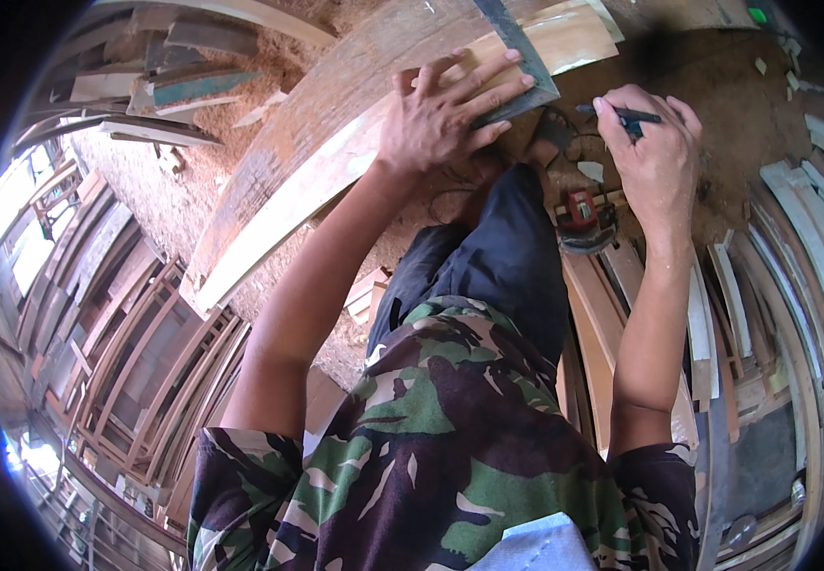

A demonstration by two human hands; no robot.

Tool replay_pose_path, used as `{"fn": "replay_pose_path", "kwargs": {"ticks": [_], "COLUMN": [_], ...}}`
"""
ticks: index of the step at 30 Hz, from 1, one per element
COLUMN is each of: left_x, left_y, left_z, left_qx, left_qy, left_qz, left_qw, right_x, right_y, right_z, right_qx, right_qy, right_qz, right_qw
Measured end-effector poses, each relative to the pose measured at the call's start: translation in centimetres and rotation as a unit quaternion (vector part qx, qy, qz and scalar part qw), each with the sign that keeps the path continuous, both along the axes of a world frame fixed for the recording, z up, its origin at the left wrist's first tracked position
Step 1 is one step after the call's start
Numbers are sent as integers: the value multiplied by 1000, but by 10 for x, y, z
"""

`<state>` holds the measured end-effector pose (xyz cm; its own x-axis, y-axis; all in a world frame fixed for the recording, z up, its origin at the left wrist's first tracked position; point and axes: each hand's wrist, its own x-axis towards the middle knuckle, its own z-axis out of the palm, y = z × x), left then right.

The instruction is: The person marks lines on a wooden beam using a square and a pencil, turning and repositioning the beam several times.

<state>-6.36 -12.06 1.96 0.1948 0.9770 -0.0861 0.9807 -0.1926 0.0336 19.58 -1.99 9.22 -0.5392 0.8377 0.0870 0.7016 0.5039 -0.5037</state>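
My left hand [445, 112] lies flat with fingers spread on a pale wooden board [331, 173] and on a metal carpenter's square [515, 30]. The square's corner points toward my right hand, near the board's end. A wider weathered plank [288, 133] lies beneath or alongside the board; which of these I cannot tell. Off to the right, my right hand [657, 152] is closed around a dark pen [635, 115]. Its tip points left toward the square and stands apart from it.
A red power tool [581, 211] sits low beside my right leg. Long timber strips [793, 276] are stacked at the right. Wooden frames [140, 371] lean at the left. Sawdust [274, 67] and offcuts cover the ground at the upper left.
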Motion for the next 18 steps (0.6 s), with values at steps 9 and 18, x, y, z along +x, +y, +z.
{"fn": "replay_pose_path", "kwargs": {"ticks": [9,18], "left_x": [10,23], "left_y": [15,32], "left_z": [6,-4], "left_qx": [5,37], "left_qy": [-47,-80], "left_qz": [-20,-25], "left_qw": [999,996], "right_x": [25,32], "right_y": [-12,-16], "right_z": [-8,-10], "right_qx": [-20,-24], "right_qy": [108,161], "right_qz": [-96,-139], "right_qw": [989,977]}}
